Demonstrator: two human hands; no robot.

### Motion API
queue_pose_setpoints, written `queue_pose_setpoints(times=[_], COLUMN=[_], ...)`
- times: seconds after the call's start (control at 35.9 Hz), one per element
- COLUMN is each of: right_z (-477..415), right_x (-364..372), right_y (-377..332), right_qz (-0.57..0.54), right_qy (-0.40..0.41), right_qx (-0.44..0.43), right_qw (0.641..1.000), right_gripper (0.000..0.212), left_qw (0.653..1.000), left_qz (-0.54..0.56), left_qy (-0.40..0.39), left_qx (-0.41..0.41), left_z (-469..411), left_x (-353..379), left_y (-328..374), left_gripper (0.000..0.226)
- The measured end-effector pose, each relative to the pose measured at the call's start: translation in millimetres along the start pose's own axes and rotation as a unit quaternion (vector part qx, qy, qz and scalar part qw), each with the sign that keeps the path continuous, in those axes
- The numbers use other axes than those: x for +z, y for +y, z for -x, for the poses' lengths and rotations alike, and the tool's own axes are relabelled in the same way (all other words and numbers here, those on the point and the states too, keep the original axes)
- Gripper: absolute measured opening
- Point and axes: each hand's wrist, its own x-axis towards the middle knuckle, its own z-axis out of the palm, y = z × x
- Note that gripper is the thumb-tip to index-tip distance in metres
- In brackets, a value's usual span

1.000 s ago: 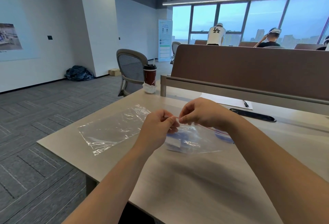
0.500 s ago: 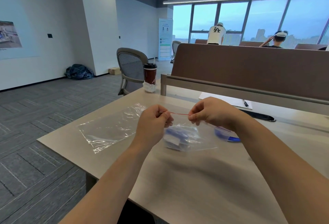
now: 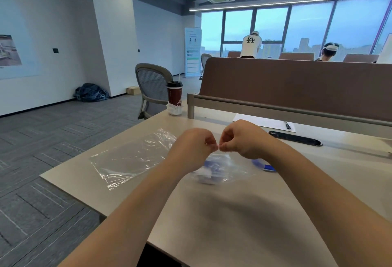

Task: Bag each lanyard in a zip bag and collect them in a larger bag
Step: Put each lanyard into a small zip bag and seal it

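Head view: you are working at the desk (image 3: 233, 224), with the larger bag (image 3: 131, 158) lying flat on it. Just right of the larger bag, you are holding up the small zip bag (image 3: 231, 168) by its top edge, a blue lanyard (image 3: 209, 163) bunched inside. Your left hand (image 3: 191, 150) and right hand (image 3: 241, 139) are both pinching the red seal strip (image 3: 218, 144), fingertips nearly meeting. Judged step: sealing. Next you are likely pressing along the whole strip, then moving the packet left into the larger bag.
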Motion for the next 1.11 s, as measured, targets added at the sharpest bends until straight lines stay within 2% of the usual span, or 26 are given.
queue_pose_setpoints(times=[0.22,0.39,0.53,0.58,0.7,0.72,0.75,0.86,0.92,1.11], right_z=[12,29,35,35,36,37,37,39,41,51], right_x=[-13,-25,-22,-20,-18,-18,-17,-16,-17,-15], right_y=[18,45,56,57,59,59,59,57,57,74], right_qz=[-0.037,-0.06,-0.077,-0.069,-0.058,-0.052,-0.045,-0.023,-0.035,-0.175], right_qy=[0.005,0.023,0.031,0.036,0.035,0.034,0.035,0.055,0.065,0.079], right_qx=[0.017,0.033,0.035,0.032,0.026,0.024,0.02,0.009,0.004,0.042], right_qw=[0.999,0.997,0.996,0.996,0.997,0.998,0.998,0.998,0.997,0.981], right_gripper=[0.012,0.007,0.006,0.007,0.008,0.008,0.008,0.007,0.008,0.009], left_qw=[0.998,0.997,0.999,0.999,0.999,0.999,0.999,0.999,0.999,0.997], left_qz=[0.048,0.054,0.01,-0.027,-0.028,-0.027,-0.03,-0.02,-0.004,0.043], left_qy=[0.05,0.057,-0.004,-0.007,-0.026,-0.032,-0.038,-0.036,-0.025,0.011], left_qx=[0.012,-0.001,-0.033,-0.029,-0.013,-0.011,-0.007,0.017,0.029,0.059], left_z=[1,5,7,8,8,6,5,2,0,0], left_x=[6,8,11,9,6,7,9,15,18,23], left_y=[-3,-8,-3,3,21,27,32,44,45,43], left_gripper=[0.01,0.01,0.009,0.017,0.066,0.071,0.069,0.026,0.013,0.01])
